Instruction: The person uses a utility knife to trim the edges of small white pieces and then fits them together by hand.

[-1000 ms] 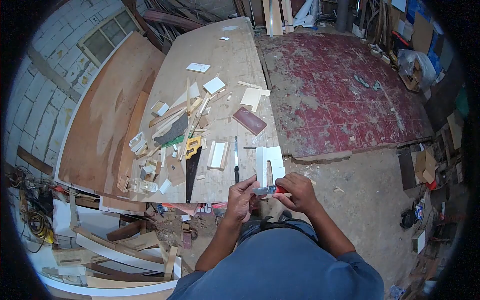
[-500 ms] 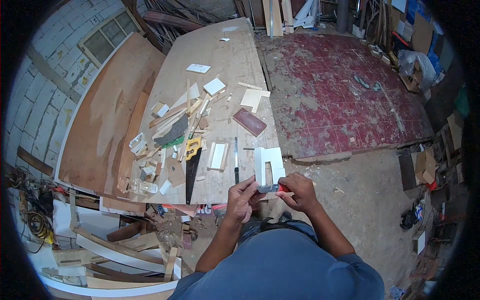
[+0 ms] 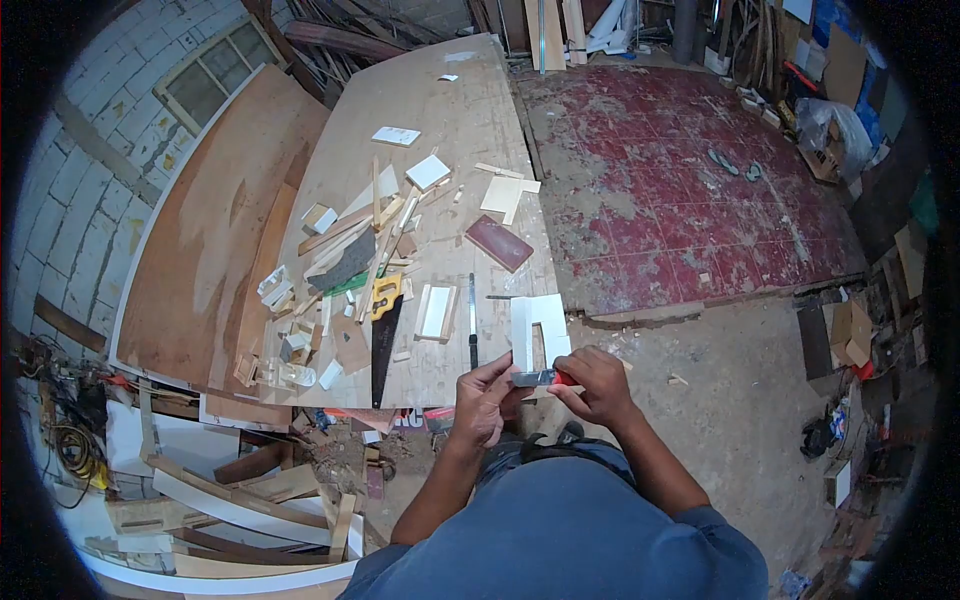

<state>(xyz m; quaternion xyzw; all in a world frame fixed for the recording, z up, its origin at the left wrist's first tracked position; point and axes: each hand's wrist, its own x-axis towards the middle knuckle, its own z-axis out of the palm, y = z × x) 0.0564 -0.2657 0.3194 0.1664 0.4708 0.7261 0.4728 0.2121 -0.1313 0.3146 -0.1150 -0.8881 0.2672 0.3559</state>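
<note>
A white notched board point(image 3: 522, 335) lies at the near right corner of the wooden table, with a slot cut in it. My right hand point(image 3: 598, 387) is closed around the red handle of a tool with a flat grey blade point(image 3: 533, 379), which lies across the board's near end. At the blade's left end, my left hand point(image 3: 484, 402) pinches with thumb and fingers; whether it grips the blade or the board's edge is unclear. Left of the board is a long thin metal tool with a black handle point(image 3: 474, 350).
On the wooden table point(image 3: 440, 100) lie a yellow-handled saw point(image 3: 386, 298), a reddish-brown block point(image 3: 499, 244), a framed white piece point(image 3: 436, 312) and several wood offcuts. A large plywood sheet point(image 3: 215, 220) leans at the left. Slippers point(image 3: 735, 166) rest on the red floor.
The white board has shifted very slightly, and the blade and right hand have moved a little to the left. Both hands keep nearly the same pose.
</note>
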